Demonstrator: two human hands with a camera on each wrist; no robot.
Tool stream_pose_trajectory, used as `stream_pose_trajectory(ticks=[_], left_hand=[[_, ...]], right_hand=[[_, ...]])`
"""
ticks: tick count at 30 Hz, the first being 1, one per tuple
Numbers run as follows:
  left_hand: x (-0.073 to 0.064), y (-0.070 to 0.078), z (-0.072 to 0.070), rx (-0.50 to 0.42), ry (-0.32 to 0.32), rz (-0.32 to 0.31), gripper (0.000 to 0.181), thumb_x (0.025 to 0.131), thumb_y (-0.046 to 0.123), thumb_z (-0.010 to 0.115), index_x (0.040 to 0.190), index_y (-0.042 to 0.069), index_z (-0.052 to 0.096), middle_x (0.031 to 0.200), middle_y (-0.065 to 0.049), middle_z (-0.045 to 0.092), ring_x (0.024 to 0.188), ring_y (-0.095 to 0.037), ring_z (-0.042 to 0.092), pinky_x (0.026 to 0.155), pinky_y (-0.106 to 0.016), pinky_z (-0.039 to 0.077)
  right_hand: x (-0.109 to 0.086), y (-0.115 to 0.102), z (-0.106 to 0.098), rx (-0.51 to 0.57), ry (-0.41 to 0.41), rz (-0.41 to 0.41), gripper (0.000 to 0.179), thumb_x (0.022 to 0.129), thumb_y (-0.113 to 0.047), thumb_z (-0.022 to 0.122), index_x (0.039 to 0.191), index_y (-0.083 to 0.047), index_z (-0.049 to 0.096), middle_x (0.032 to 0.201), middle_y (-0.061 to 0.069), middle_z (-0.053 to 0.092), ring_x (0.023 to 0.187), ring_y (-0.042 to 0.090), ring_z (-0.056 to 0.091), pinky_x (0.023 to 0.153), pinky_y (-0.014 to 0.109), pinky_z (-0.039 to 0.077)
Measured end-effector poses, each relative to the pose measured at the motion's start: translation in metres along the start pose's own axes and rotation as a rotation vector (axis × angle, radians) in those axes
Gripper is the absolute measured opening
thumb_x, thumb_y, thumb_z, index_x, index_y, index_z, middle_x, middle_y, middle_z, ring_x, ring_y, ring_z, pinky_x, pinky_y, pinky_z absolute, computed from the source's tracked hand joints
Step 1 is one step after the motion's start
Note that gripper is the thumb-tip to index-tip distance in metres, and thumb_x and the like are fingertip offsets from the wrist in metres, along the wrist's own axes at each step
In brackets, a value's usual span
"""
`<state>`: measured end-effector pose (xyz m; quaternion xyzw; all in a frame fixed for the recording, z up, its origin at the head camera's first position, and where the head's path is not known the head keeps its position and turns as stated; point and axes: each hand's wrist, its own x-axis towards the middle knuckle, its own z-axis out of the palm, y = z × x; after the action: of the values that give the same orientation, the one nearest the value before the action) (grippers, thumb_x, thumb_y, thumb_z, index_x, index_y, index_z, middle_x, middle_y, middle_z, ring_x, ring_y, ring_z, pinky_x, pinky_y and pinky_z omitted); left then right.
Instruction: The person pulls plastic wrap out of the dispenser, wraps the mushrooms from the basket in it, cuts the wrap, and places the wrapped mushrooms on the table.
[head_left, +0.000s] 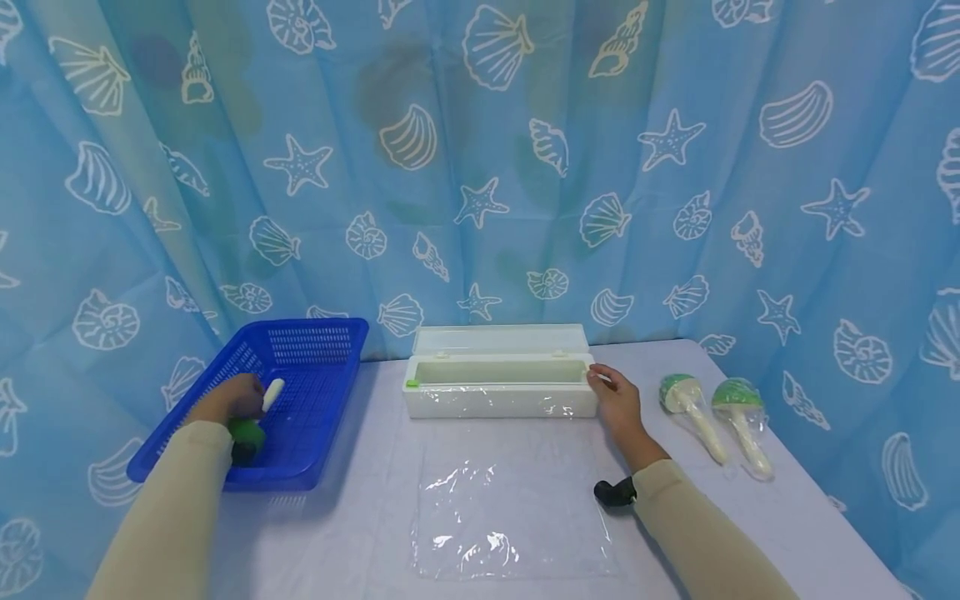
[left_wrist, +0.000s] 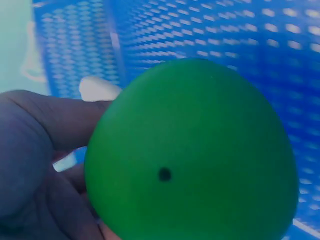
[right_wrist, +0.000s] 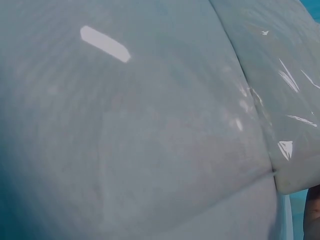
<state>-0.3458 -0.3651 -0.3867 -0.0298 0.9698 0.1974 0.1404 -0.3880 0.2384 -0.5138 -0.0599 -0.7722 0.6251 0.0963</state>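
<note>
Inside the blue basket (head_left: 349, 379), my left hand (head_left: 238, 393) grips a mushroom-shaped thing with a green domed head (head_left: 246, 437) and a white handle (head_left: 273, 392). The left wrist view shows that green head (left_wrist: 195, 150) close up, with a small dark hole in it. My right hand (head_left: 621, 410) touches the right end of a long white film dispenser box (head_left: 487, 404), its fingers lightly bent. The box's clear lid (head_left: 501, 339) stands raised. From its front, a sheet of clear plastic film (head_left: 517, 500) lies spread over the table.
On the right lie two film-wrapped things (head_left: 701, 421) (head_left: 746, 429) with green heads and cream handles. A white cloth (head_left: 360, 542) covers the table. Behind it hangs a blue curtain (head_left: 480, 250) with shell patterns. A small green slider (head_left: 412, 383) sits at the box's left end.
</note>
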Motion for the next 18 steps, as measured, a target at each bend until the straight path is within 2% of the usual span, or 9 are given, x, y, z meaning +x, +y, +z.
stream_pose_trajectory(ticks=[1, 3, 6, 12, 18], left_hand=[[0.004, 0.001, -0.003, 0.017, 0.021, 0.04, 0.036, 0.08, 0.001, 0.065, 0.11, -0.015, 0.054, 0.098, -0.026, 0.058, 0.087, -0.037, 0.057, 0.072, -0.044, 0.051], [0.007, 0.008, -0.008, 0.038, 0.066, 0.079, 0.043, 0.08, 0.003, 0.065, 0.117, -0.014, 0.05, 0.106, -0.03, 0.057, 0.091, -0.04, 0.056, 0.074, -0.047, 0.05], [0.003, 0.028, -0.017, 0.035, 0.115, 0.137, 0.045, 0.082, 0.003, 0.064, 0.122, -0.011, 0.048, 0.109, -0.03, 0.057, 0.091, -0.039, 0.057, 0.071, -0.045, 0.05], [-0.009, 0.08, -0.026, 0.036, 0.144, 0.268, 0.04, 0.09, 0.005, 0.061, 0.127, -0.002, 0.049, 0.105, -0.023, 0.059, 0.085, -0.032, 0.059, 0.066, -0.04, 0.051], [-0.016, 0.127, -0.025, 0.052, 0.159, 0.337, 0.039, 0.091, 0.006, 0.063, 0.128, 0.006, 0.049, 0.106, -0.017, 0.058, 0.088, -0.03, 0.058, 0.067, -0.039, 0.05]], right_hand=[[-0.001, 0.0, 0.0, -0.003, -0.002, -0.003, 0.045, 0.099, -0.039, 0.054, 0.134, -0.011, 0.055, 0.143, 0.01, 0.047, 0.13, 0.03, 0.043, 0.103, 0.046, 0.039], [-0.001, 0.0, 0.001, -0.011, -0.001, -0.008, 0.045, 0.099, -0.039, 0.054, 0.134, -0.012, 0.055, 0.145, 0.01, 0.046, 0.131, 0.03, 0.042, 0.104, 0.046, 0.039], [-0.002, 0.0, 0.0, -0.023, -0.003, -0.012, 0.045, 0.1, -0.04, 0.053, 0.135, -0.012, 0.054, 0.146, 0.009, 0.044, 0.132, 0.03, 0.041, 0.104, 0.047, 0.038], [-0.002, -0.004, -0.001, -0.042, -0.006, -0.006, 0.046, 0.1, -0.041, 0.052, 0.135, -0.011, 0.053, 0.147, 0.011, 0.043, 0.133, 0.033, 0.04, 0.105, 0.049, 0.037], [-0.002, -0.006, 0.0, -0.045, -0.02, 0.023, 0.047, 0.1, -0.041, 0.051, 0.137, -0.012, 0.052, 0.149, 0.01, 0.041, 0.134, 0.032, 0.039, 0.105, 0.048, 0.037]])
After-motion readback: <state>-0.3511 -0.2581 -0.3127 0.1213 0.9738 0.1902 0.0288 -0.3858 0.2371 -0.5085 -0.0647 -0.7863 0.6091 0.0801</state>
